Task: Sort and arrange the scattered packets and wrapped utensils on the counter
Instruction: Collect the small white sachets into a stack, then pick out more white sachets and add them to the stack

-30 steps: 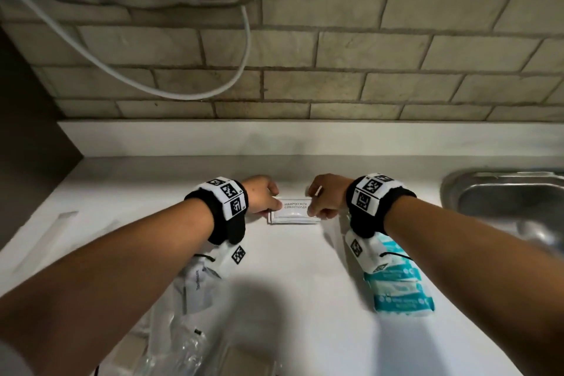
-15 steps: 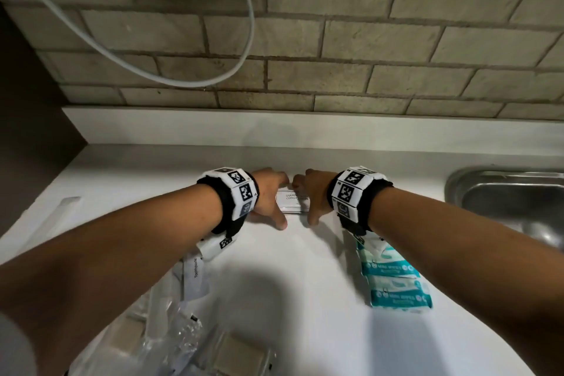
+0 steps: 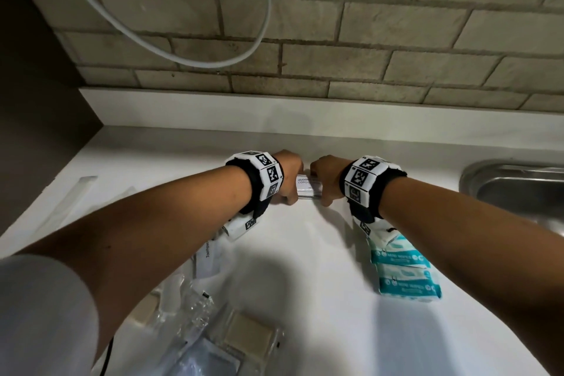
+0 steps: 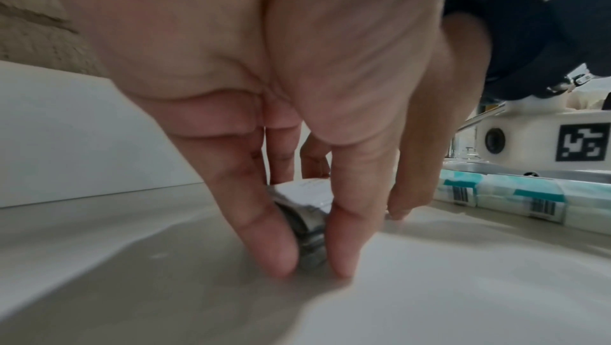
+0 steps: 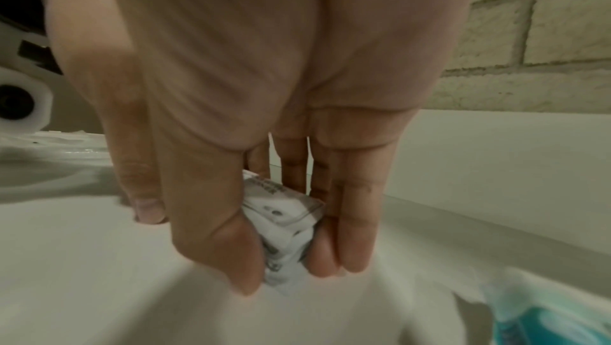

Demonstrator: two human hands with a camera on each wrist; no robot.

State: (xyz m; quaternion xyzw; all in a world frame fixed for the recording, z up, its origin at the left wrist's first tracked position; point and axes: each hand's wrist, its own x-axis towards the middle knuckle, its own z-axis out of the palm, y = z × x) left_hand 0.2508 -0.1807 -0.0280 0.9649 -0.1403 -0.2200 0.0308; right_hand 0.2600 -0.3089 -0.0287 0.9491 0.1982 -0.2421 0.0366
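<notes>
A small stack of white shampoo packets (image 3: 307, 187) sits on the white counter (image 3: 299, 253) near the back wall. My left hand (image 3: 288, 175) pinches its left end between thumb and fingers, and the stack's edge (image 4: 309, 235) shows between them in the left wrist view. My right hand (image 3: 325, 177) pinches the right end, where the packets (image 5: 281, 230) bunch between thumb and fingers. Teal and white wipe packs (image 3: 403, 272) lie in a row below my right wrist. A toothpaste sachet (image 3: 209, 259) lies under my left forearm.
Clear-wrapped items and tan squares (image 3: 244, 336) pile up at the near left. A flat clear wrapper (image 3: 70, 201) lies at far left. A steel sink (image 3: 518, 192) is at right. A white cable (image 3: 195, 49) hangs on the brick wall.
Both hands have slid the packet stack farther back toward the wall and closed in on its ends, so less of it shows between them.
</notes>
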